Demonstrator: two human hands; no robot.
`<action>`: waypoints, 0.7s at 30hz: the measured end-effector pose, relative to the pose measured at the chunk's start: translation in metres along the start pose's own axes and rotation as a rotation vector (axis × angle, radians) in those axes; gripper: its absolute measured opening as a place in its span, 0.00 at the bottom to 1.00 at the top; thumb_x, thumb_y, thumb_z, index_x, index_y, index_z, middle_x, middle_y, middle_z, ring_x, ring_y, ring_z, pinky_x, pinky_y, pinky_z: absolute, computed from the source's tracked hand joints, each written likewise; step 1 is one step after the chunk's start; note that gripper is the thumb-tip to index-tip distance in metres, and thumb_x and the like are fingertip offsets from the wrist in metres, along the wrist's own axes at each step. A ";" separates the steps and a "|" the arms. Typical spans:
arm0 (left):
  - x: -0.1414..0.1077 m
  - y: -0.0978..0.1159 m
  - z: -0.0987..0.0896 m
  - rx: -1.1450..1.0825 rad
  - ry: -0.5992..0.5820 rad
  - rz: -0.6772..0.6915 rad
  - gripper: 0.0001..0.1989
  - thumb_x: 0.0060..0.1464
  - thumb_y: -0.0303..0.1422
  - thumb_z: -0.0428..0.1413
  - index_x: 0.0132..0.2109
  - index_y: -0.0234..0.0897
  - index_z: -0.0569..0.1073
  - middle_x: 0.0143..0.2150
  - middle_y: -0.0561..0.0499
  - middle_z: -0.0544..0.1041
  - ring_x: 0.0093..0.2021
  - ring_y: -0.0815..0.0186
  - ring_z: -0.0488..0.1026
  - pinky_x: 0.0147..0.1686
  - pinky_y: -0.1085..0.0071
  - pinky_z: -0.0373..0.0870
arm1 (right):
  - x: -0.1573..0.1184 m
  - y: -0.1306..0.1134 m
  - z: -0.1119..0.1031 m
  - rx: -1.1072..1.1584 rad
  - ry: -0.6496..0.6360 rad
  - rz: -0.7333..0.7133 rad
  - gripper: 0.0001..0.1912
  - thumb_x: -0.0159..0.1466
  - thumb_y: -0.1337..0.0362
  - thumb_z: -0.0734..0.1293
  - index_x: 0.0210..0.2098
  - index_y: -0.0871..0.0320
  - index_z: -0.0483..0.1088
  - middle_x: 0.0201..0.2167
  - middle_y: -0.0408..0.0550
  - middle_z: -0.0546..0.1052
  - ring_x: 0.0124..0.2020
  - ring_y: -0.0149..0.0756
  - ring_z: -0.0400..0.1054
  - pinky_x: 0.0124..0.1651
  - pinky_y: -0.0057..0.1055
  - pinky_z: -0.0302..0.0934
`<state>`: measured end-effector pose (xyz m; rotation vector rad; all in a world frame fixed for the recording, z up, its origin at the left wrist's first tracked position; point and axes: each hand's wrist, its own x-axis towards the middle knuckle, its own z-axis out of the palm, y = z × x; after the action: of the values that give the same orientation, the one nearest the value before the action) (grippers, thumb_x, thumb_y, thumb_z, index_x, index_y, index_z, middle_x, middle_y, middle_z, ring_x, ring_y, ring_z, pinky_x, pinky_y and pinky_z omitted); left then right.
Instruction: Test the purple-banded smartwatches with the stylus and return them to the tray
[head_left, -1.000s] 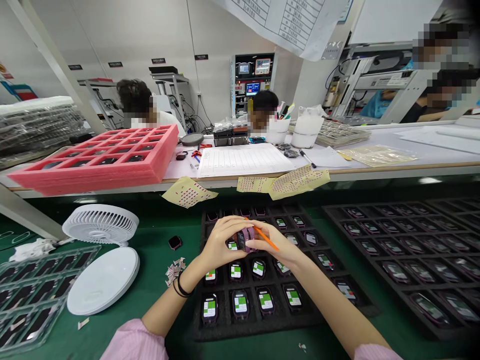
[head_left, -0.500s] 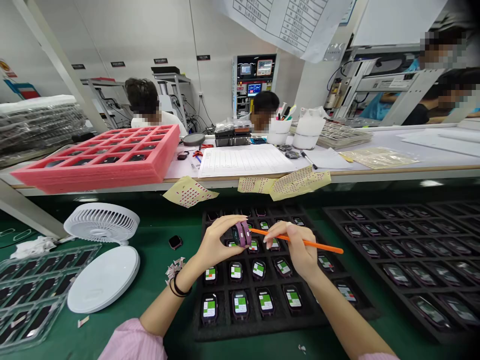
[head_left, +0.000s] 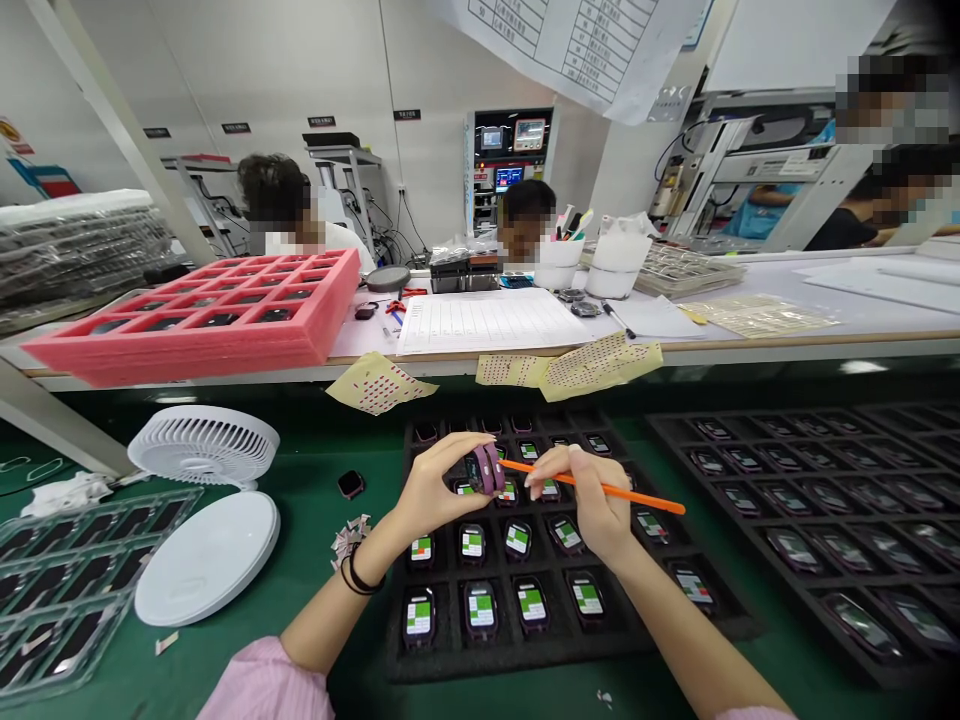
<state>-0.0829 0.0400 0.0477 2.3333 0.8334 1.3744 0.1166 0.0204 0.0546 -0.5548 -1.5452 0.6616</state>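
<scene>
Between the thumb and fingers of my left hand (head_left: 439,482) are two purple watch cases (head_left: 489,468), held side by side on edge. My right hand (head_left: 592,495) grips a thin orange stick (head_left: 637,497) like a pen. The stick's tip meets or nearly meets the right side of the cases; contact is too small to tell. Under both hands lies a black foam tray (head_left: 495,655) with watches in its pockets. Many of them, such as one watch (head_left: 531,602) in the front row, show lit green and white screens.
A second black tray of watches (head_left: 795,548) lies to the right. On the left are a white fan (head_left: 202,560), a clear tray of black parts (head_left: 67,590), a lone watch (head_left: 350,485) and small scraps (head_left: 349,540). A shelf with a pink foam tray (head_left: 300,340) spans the back.
My hands stay almost in place, with the orange stick tilted very slightly. Across the shelf, the person on the left has turned and shifted their head a little leftward.
</scene>
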 end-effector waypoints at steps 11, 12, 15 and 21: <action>-0.002 -0.002 0.004 0.010 -0.005 -0.025 0.24 0.43 0.24 0.64 0.50 0.37 0.73 0.47 0.44 0.78 0.46 0.58 0.75 0.48 0.61 0.74 | -0.001 0.004 0.002 -0.048 0.015 0.017 0.24 0.70 0.63 0.53 0.26 0.57 0.74 0.19 0.45 0.74 0.20 0.32 0.68 0.26 0.32 0.63; -0.001 -0.002 0.005 0.008 -0.007 -0.025 0.24 0.43 0.24 0.64 0.50 0.37 0.73 0.47 0.44 0.78 0.46 0.59 0.75 0.47 0.61 0.74 | 0.000 0.003 0.001 -0.058 0.016 0.017 0.24 0.70 0.63 0.53 0.25 0.57 0.74 0.19 0.45 0.74 0.20 0.33 0.68 0.27 0.32 0.63; 0.000 -0.002 0.006 -0.003 -0.014 -0.025 0.24 0.43 0.25 0.64 0.50 0.37 0.72 0.47 0.43 0.78 0.46 0.58 0.75 0.47 0.61 0.74 | 0.001 -0.001 0.000 -0.076 0.010 0.000 0.23 0.70 0.63 0.54 0.26 0.57 0.75 0.17 0.44 0.73 0.21 0.33 0.68 0.28 0.32 0.64; 0.002 0.003 0.005 0.015 -0.031 -0.020 0.23 0.45 0.28 0.64 0.50 0.36 0.72 0.47 0.43 0.78 0.46 0.57 0.76 0.47 0.59 0.74 | -0.002 -0.008 0.002 -0.079 -0.049 -0.005 0.23 0.70 0.65 0.53 0.29 0.57 0.77 0.19 0.45 0.74 0.22 0.33 0.69 0.29 0.32 0.64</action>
<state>-0.0767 0.0393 0.0485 2.3456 0.8586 1.3252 0.1151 0.0137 0.0588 -0.5975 -1.6232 0.6159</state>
